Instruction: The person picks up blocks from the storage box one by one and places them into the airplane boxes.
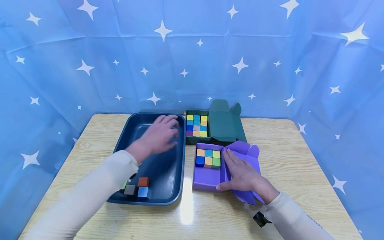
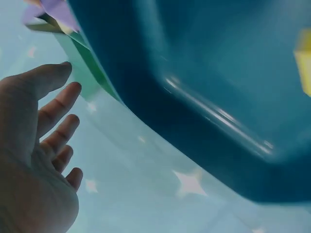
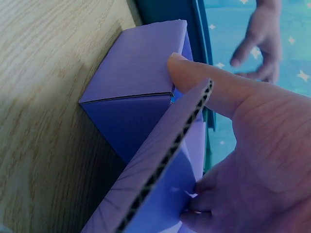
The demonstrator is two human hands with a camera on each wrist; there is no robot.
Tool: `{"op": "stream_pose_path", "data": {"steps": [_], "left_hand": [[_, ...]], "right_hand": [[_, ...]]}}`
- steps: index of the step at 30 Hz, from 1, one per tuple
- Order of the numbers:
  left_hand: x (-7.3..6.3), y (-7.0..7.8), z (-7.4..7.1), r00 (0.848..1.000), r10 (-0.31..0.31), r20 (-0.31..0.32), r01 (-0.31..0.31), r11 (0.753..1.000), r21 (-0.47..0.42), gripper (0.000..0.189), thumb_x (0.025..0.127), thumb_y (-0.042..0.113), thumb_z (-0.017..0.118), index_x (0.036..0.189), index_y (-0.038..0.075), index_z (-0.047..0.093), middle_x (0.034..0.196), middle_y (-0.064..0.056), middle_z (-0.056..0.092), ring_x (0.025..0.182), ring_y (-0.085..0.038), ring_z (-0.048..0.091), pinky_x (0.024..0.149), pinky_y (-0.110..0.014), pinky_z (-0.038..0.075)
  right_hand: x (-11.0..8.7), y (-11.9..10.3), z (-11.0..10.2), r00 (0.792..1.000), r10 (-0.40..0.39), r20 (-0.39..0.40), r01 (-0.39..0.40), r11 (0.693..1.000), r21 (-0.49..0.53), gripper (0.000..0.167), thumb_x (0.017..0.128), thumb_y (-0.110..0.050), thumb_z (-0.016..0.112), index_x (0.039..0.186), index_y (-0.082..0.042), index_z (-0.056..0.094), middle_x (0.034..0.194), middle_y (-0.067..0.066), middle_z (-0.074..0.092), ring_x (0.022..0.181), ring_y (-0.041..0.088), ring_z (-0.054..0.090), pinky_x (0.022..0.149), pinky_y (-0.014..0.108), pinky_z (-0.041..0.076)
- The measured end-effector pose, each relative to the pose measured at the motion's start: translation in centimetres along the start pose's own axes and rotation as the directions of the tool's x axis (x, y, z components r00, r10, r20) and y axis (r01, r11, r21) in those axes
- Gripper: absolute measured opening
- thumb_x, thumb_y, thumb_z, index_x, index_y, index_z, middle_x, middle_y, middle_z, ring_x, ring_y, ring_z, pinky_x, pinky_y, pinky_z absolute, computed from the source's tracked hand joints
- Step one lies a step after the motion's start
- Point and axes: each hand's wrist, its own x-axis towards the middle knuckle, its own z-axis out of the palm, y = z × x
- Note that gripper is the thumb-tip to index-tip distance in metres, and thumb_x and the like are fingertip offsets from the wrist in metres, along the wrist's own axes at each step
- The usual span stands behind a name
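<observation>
While your left hand (image 1: 159, 135) hangs over tray (image 1: 166, 166), fingers apart, right hand (image 1: 240, 171) rests on purple box (image 1: 205, 175) right of tray, thumb spread; green box (image 1: 225, 125) behind, near table's (image 1: 294, 156) far edge; loose cubes (image 1: 143, 192) near tray's near edge.

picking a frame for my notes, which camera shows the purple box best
Head view: it shows the purple box open from above, six cubes inside. Right wrist is closer but gives mainly outer walls and a flap. Left wrist catches only a purple bit, top left.
</observation>
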Motion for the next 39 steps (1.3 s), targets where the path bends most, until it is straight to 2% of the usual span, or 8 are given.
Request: {"op": "stream_pose_path", "data": {"steps": [4,8,12,17,23,31,35,39], "left_hand": [[-2.6,-2.9,0.0,0.996,-0.087,0.038,0.086,0.996,0.009,0.023,0.082,0.038,0.077,0.091,0.017,0.075,0.125,-0.005,0.06,0.142,-0.03,0.033,0.118,-0.05,0.027],[-5.0,-4.8,0.1,0.978,-0.174,0.115,0.175,0.985,0.003,0.025,0.082,0.038,0.077,0.089,0.014,0.076,0.123,-0.009,0.061,0.141,-0.033,0.033,0.117,-0.053,0.027],[-7.1,-5.9,0.3,0.956,-0.226,0.186,0.23,0.973,0.004,0.026,0.082,0.037,0.077,0.088,0.012,0.076,0.121,-0.012,0.062,0.139,-0.037,0.033,0.115,-0.056,0.028],[-8.9,-6.4,0.9,0.937,-0.246,0.25,0.249,0.968,0.018,0.028,0.08,0.04,0.078,0.078,0.012,0.075,0.119,-0.015,0.063,0.137,-0.039,0.036,0.113,-0.059,0.03],[-10.0,-6.2,2.0,0.914,-0.264,0.309,0.27,0.963,0.022,0.034,0.077,0.046,0.079,0.076,0.012,0.075,0.12,-0.015,0.064,0.136,-0.04,0.037,0.113,-0.06,0.03],[-10.3,-5.9,3.0,0.897,-0.262,0.354,0.274,0.962,0.019,0.035,0.074,0.046,0.082,0.078,0.012,0.076,0.123,-0.015,0.063,0.134,-0.039,0.038,0.113,-0.06,0.03],[-10.4,-5.8,3.2,0.894,-0.262,0.363,0.275,0.961,0.017,0.035,0.073,0.046,0.082,0.081,0.012,0.077,0.124,-0.015,0.063,0.134,-0.039,0.038,0.113,-0.06,0.029],[-10.5,-5.8,3.4,0.9,-0.258,0.351,0.267,0.964,0.024,0.035,0.073,0.046,0.082,0.081,0.012,0.077,0.124,-0.015,0.064,0.133,-0.038,0.039,0.112,-0.06,0.031]], "right_hand": [[0.0,0.0,0.0,1.0,0.001,0.003,-0.001,1.0,-0.002,0.124,0.071,-0.065,0.074,0.155,0.0,0.01,0.163,0.022,0.01,0.15,0.042,0.013,0.115,0.066,0.02],[0.0,0.0,0.0,1.0,0.006,0.003,-0.006,1.0,-0.001,0.124,0.071,-0.065,0.074,0.156,0.0,0.01,0.163,0.021,0.009,0.15,0.041,0.012,0.115,0.067,0.02],[0.0,0.1,-0.1,1.0,0.007,0.0,-0.007,1.0,-0.004,0.124,0.071,-0.065,0.074,0.156,0.0,0.009,0.163,0.021,0.009,0.15,0.041,0.012,0.115,0.067,0.02],[0.0,0.1,-0.1,1.0,0.003,-0.005,-0.003,1.0,-0.007,0.124,0.071,-0.064,0.074,0.155,0.0,0.009,0.163,0.021,0.01,0.15,0.041,0.013,0.116,0.066,0.02],[-0.1,0.0,-0.2,1.0,-0.003,-0.004,0.003,1.0,-0.008,0.125,0.071,-0.065,0.074,0.155,0.001,0.009,0.163,0.022,0.01,0.15,0.042,0.014,0.115,0.067,0.021],[-0.1,0.0,-0.1,1.0,-0.011,-0.01,0.011,1.0,-0.011,0.125,0.071,-0.066,0.073,0.155,0.001,0.009,0.163,0.023,0.011,0.149,0.043,0.015,0.113,0.068,0.023],[0.0,0.0,0.0,1.0,-0.01,-0.007,0.01,1.0,-0.008,0.125,0.071,-0.066,0.073,0.155,0.001,0.009,0.163,0.022,0.011,0.15,0.043,0.014,0.114,0.068,0.022],[0.0,0.1,0.1,1.0,-0.006,-0.005,0.006,1.0,-0.003,0.125,0.071,-0.065,0.074,0.155,0.001,0.01,0.163,0.022,0.01,0.15,0.042,0.013,0.115,0.067,0.021]]}}
